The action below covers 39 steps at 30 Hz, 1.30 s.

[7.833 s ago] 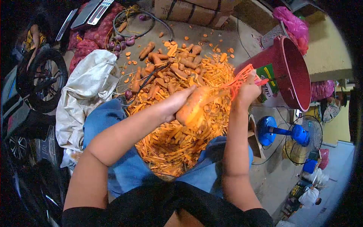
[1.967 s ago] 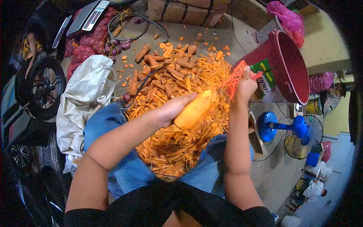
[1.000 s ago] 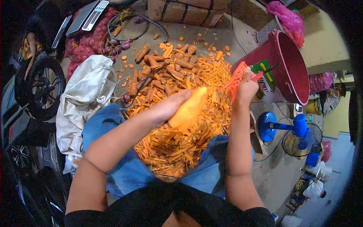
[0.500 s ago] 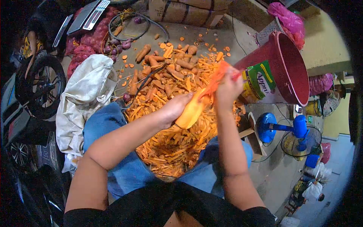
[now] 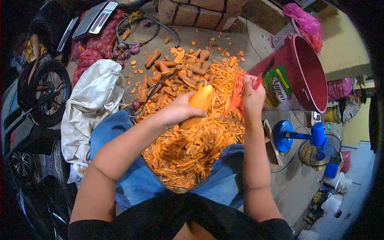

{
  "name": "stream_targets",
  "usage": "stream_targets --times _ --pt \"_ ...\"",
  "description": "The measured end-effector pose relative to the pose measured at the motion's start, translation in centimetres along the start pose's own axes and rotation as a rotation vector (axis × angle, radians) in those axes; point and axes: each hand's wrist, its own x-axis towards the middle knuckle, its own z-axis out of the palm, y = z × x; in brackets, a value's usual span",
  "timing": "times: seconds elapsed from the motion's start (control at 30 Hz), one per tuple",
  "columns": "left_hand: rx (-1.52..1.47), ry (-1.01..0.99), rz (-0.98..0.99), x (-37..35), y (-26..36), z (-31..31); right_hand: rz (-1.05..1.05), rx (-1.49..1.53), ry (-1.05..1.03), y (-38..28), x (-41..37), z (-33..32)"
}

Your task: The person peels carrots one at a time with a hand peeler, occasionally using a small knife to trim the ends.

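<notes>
My left hand [image 5: 181,111] is closed around a thick, bright orange carrot [image 5: 204,97], whose peeled end points up and away from me. In my right hand [image 5: 254,98] is a red peeler [image 5: 258,83], its slotted-looking orange-red head blurred by motion. The peeler stands apart from the carrot, to its right. Below both hands, a large heap of orange carrot peels [image 5: 180,154] lies between my knees. Just past the left hand, several unpeeled carrots [image 5: 196,69] lie on the heap's far side.
A red bucket [image 5: 276,60] lies tilted at right, with a blue fan [image 5: 318,134] nearer me. At left are a white sack [image 5: 90,108], a motorcycle wheel [image 5: 50,92] and red onion bags [image 5: 90,60] under a scale [image 5: 92,20]. Cardboard boxes [image 5: 200,16] stand at the back.
The peeler has left the carrot; my right hand has moved right and slightly back toward me. My left hand has tipped the carrot more upright and shifted it slightly away from me.
</notes>
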Motion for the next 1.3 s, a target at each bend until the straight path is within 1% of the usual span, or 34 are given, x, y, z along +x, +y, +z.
stream_targets --times 0.03,0.07,0.13,0.17,0.2,0.23,0.27,0.3,0.33,0.37,0.43,0.47,0.5,0.53,0.57,0.63,0.67,0.73,0.77,0.8,0.83,0.87,0.9,0.93,0.97,1.03,1.07,1.17,1.2,1.23,1.3 --pt "0.207 0.04 0.089 0.1 -0.1 -0.2 0.038 -0.034 -0.101 -0.2 -0.4 -0.1" --pt "0.204 0.042 0.089 0.1 -0.1 -0.2 -0.01 -0.071 -0.118 0.0 -0.6 -0.2" --pt "0.541 0.158 0.089 -0.3 1.0 0.0 0.022 -0.115 -0.157 -0.3 -0.8 -0.4" --pt "0.541 0.156 0.089 -0.3 1.3 0.1 0.054 -0.159 -0.194 -0.6 -0.8 -0.5" --pt "0.58 0.162 0.093 -0.3 1.5 0.1 0.163 -0.053 -0.211 -1.5 -1.2 -0.3" --pt "0.619 0.169 0.098 -0.2 1.6 0.1 0.162 -0.053 -0.21 -1.2 -1.2 -0.4" --pt "0.62 0.169 0.098 -0.1 1.5 0.1 0.066 -0.113 -0.223 -0.6 -1.1 -0.4" --pt "0.482 0.144 0.055 0.1 1.3 0.1 -0.03 -0.173 -0.235 -0.5 -1.1 -0.3" --pt "0.344 0.117 0.012 0.2 1.2 0.2 0.027 -0.167 -0.254 -0.9 -1.2 -0.3" --pt "0.344 0.116 0.012 0.2 1.2 0.3 0.027 -0.167 -0.252 -1.0 -1.3 -0.3" --pt "-0.032 0.134 -0.063 0.2 1.2 0.5 0.061 -0.133 -0.227 -1.1 -1.3 -0.2" --pt "-0.131 0.138 -0.043 0.4 0.8 0.4 0.062 -0.132 -0.227 -1.1 -1.2 -0.3" --pt "-0.131 0.139 -0.044 0.5 0.9 0.3 0.115 -0.092 -0.218 -1.1 -1.2 -0.3" --pt "-0.21 0.107 -0.108 0.7 1.0 0.1 0.166 -0.051 -0.209 -1.1 -1.1 -0.3" --pt "-0.29 0.074 -0.172 0.8 1.1 -0.1 0.165 -0.051 -0.211 -1.0 -1.0 -0.3" --pt "-0.335 0.043 -0.173 1.0 0.7 -0.3 0.088 0.086 -0.114 -0.1 -0.6 -0.1" --pt "-0.392 0.049 -0.211 1.0 0.7 -0.2 0.087 0.086 -0.113 0.8 -0.1 0.1" --pt "-0.45 0.054 -0.249 1.2 0.1 0.0 -0.001 0.204 0.057 2.0 0.8 0.4" --pt "-0.572 0.062 -0.251 1.5 -0.5 0.1 -0.001 0.204 0.057 2.4 0.9 0.4" --pt "-0.694 0.07 -0.253 1.5 -0.8 0.3 0.087 0.278 0.084 2.3 0.9 0.6" --pt "-0.693 0.071 -0.252 1.5 -0.8 0.5 0.174 0.351 0.11 2.1 0.7 0.9" --pt "-0.695 0.088 -0.236 1.5 -0.8 0.8 0.175 0.353 0.108 1.8 0.4 1.3" --pt "-0.698 0.106 -0.221 1.5 -0.8 1.0 0.18 0.319 0.057 1.1 -0.4 1.8" --pt "-0.655 0.118 -0.244 1.2 -0.5 1.1 0.186 0.285 0.005 0.4 -1.2 2.4" --pt "-0.659 0.122 -0.245 1.3 -0.7 1.3 0.188 0.283 0.0 -0.3 -2.1 3.0" --pt "-0.724 0.152 -0.191 1.8 -1.4 1.5 -0.03 0.176 -0.045 -1.7 -3.6 4.3" --pt "-0.776 0.13 -0.158 2.2 -1.9 1.5 -0.092 0.171 0.001 -2.3 -4.1 4.9" --pt "-0.768 0.168 -0.165 1.8 -1.3 1.7 -0.032 0.227 0.01 -1.2 -3.8 5.1" --pt "-0.766 0.175 -0.16 1.7 -1.4 1.4 0.018 0.182 0.013 -1.2 -3.5 4.7" --pt "-0.75 0.171 -0.164 1.6 -1.6 1.0 0.011 0.191 0.009 -1.6 -3.4 4.8" --pt "-0.725 0.147 -0.187 1.5 -1.7 0.8 -0.075 0.237 0.097 -2.3 -3.3 4.4"
